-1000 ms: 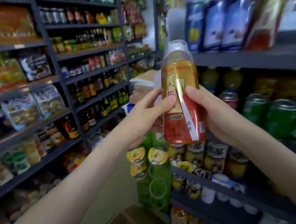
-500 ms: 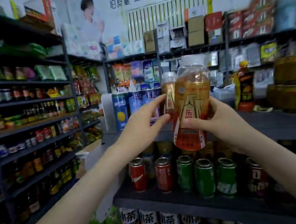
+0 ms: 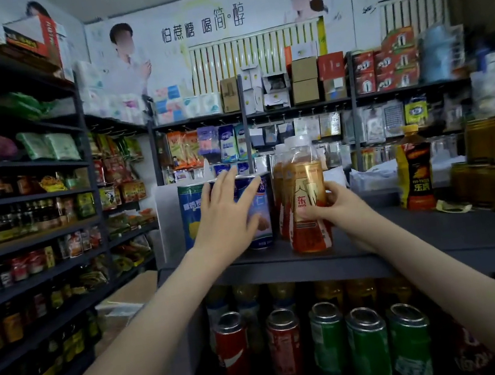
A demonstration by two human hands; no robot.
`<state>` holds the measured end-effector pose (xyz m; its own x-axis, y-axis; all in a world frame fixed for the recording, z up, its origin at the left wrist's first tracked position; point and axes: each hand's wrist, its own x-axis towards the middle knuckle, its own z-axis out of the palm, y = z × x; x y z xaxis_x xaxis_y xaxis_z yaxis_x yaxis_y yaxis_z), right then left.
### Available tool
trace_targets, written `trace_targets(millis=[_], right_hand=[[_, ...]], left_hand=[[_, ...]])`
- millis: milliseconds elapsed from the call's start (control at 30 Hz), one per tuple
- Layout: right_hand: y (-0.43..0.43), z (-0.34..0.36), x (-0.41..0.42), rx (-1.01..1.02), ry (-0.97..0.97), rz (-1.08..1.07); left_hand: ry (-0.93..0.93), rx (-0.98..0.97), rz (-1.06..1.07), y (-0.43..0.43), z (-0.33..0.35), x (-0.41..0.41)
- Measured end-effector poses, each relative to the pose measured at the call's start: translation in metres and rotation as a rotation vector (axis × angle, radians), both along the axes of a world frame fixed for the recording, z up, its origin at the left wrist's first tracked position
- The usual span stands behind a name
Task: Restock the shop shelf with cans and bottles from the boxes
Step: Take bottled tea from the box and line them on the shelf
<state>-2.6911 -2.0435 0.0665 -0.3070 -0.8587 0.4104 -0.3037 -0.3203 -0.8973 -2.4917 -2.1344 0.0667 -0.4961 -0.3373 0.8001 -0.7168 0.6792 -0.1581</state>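
- on the top shelf (image 3: 439, 232), near its front edge, the tea bottle (image 3: 304, 191) stands upright with its base at or on the board. i judge this one nearly placed but not yet let go.
- just behind it, slightly to the left, stands a second bottle (image 3: 279, 179) of the same kind, so a row looks begun.
- the lower shelf carries red cans (image 3: 232, 350) and green cans (image 3: 369, 345) in a row. on the top shelf, bare board runs right from the tea bottle to an orange-capped bottle (image 3: 415, 168), so more stock seems to fit.
- a cardboard box (image 3: 127, 296) lies low on the left with its contents hidden, so i cannot tell how much is left to shelve.
- the right hand (image 3: 337, 206) grips the tea bottle's lower body from the right, fingers and thumb curled round it.
- the left hand (image 3: 231, 218) is open, fingers straight and spread, holding nothing. it is raised in front of the blue cans (image 3: 258, 214) just left of the tea bottle, and i cannot tell whether the fingertips touch them.
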Motion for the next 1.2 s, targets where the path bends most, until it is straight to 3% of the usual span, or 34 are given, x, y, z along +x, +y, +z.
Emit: trace_targets(millis=[167, 567, 967, 1200], right_hand=[[-0.011, 0.002, -0.001, 0.069, 0.136, 0.070], [-0.028, -0.009, 0.009, 0.028, 0.295, -0.157], [0.000, -0.027, 0.043, -0.141, 0.707, -0.502], [0.046, -0.065, 0.085, -0.263, 0.842, -0.402]], left_hand=[[-0.040, -0.059, -0.064, -0.030, -0.006, -0.001], [0.029, -0.168, -0.180, -0.058, -0.023, -0.010], [0.091, -0.005, -0.156, -0.013, -0.043, 0.009], [0.124, 0.106, -0.153, 0.050, -0.073, 0.035]])
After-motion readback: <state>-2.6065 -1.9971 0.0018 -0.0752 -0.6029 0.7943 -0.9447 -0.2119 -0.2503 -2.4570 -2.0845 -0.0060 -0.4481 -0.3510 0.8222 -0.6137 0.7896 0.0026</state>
